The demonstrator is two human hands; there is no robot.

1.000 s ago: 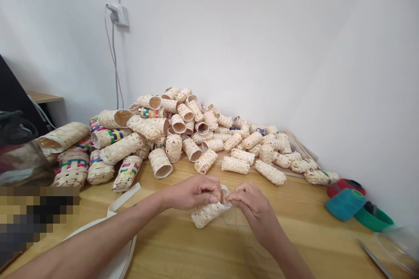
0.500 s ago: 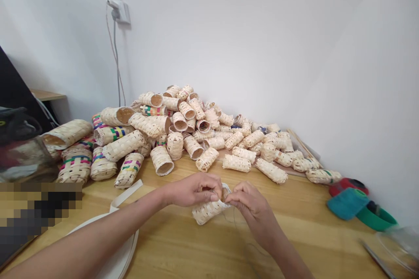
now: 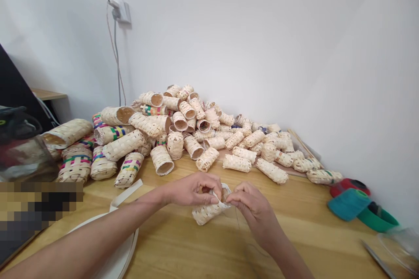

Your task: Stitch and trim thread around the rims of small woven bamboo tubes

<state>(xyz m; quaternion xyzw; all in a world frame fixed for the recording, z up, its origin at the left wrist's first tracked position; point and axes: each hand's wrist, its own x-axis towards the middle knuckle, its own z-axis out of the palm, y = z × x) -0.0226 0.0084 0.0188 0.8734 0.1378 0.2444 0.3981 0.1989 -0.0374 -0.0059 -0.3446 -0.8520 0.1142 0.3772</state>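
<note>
A small woven basket (image 3: 207,213), pale and tube-shaped, lies tilted on the table with its white-edged mouth facing up and right. My left hand (image 3: 196,189) grips its rim, thumb outside and fingers over the edge. At the right side of that rim, my right hand (image 3: 250,205) is closed in a pinch; whatever sits between its fingertips is too small to make out. A thin dark thread (image 3: 257,250) trails loosely below my right hand over the wood.
A large heap of woven baskets (image 3: 186,126) stands against the wall. Rightward are a teal thread spool (image 3: 348,204), a green bowl-like piece (image 3: 379,220), a pointed metal tool (image 3: 376,256) and a clear container (image 3: 401,246). A white round item (image 3: 126,250) lies under my left forearm.
Both hands stay at the basket's rim, almost unmoved. The thread hanging beneath my right hand has shifted and shows more faintly. The basket keeps its place.
</note>
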